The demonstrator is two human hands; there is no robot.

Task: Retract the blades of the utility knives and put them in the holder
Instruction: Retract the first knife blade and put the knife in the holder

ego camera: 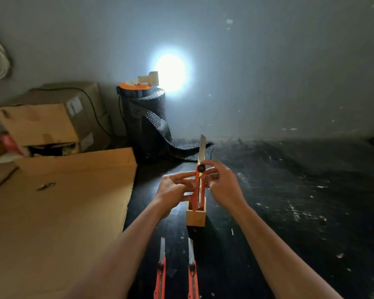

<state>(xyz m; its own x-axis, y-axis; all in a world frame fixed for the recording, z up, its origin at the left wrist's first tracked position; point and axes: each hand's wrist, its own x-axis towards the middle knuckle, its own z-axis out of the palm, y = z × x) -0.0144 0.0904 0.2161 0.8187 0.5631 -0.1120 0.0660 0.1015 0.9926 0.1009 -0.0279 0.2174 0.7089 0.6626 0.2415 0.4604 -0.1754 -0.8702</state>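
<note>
A red utility knife [197, 186] stands upright over a small wooden holder [195, 216], its lower end inside the holder's opening and its blade [202, 147] fully extended upward. My left hand [174, 190] grips the knife's red body from the left. My right hand [221, 182] holds it from the right, with thumb and finger on the black knob near the top of the handle. Two more red utility knives lie flat on the dark table near me, one on the left [161, 272] and one on the right [192, 275], both with blades out and pointing away.
A flat cardboard sheet [58, 212] covers the table's left side, with cardboard boxes [52, 119] behind it. A black mesh roll [145, 119] with an orange-topped lamp [138, 84] stands by the back wall. The dark tabletop [300, 201] stretches right.
</note>
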